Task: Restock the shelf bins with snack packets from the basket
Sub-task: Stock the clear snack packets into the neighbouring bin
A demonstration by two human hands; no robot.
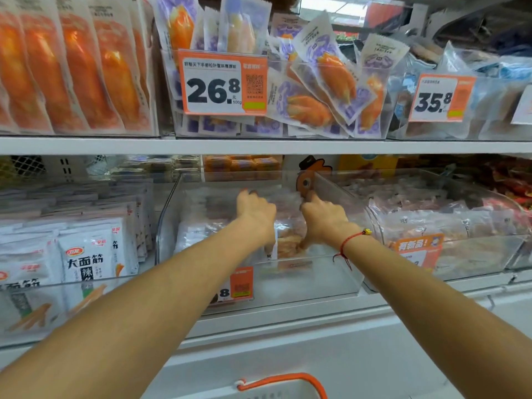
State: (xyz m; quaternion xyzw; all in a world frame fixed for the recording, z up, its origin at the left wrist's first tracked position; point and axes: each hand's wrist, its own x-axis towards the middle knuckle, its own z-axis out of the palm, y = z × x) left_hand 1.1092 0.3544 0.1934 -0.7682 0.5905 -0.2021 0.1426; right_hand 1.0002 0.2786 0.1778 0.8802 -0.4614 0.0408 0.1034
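- Left hand and right hand both inside one clear rigid plastic bin on the lower shelf.
- Fingers of both curled, gripping glossy clear snack packets between them; count unclear.
- One orange-handled basket below the fingers.

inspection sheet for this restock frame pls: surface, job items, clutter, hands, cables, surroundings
Surface: white lower shelf carrying clear bins.
Job's things: middle clear bin, front part bare, clear snack packets further in; basket at bottom edge, orange handle, contents unseen.
Clutter: nothing seen.
Hands: left hand and right hand both inside the middle bin on the packets; grip unclear.
Cables: nothing seen.
Surroundings: upper shelf bins, 26.8 price tag, 35.8 price tag.
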